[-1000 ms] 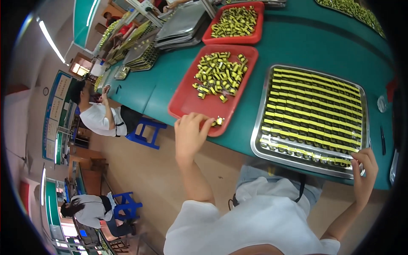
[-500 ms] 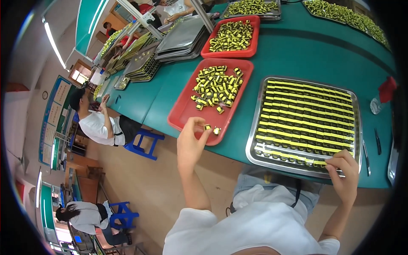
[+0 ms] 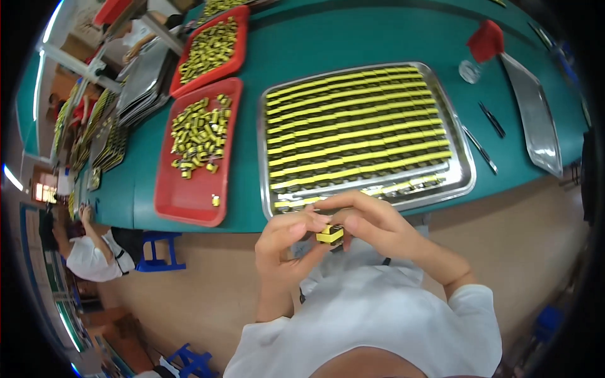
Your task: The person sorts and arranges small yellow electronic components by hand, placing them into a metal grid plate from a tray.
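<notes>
Your left hand (image 3: 282,244) has left the near red tray (image 3: 178,203) and met your right hand (image 3: 384,233); both now pinch a yellow-and-black part (image 3: 330,237) before the steel tray (image 3: 464,181), so neither works at a tray. That one holds rows; the near red tray, a loose pile; the far red tray (image 3: 242,43), a heap.

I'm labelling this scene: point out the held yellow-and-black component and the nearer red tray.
Yellow-and-black component (image 3: 328,238): head view, on its yellow face.
Nearer red tray (image 3: 183,200): head view, on the bare floor.
</notes>
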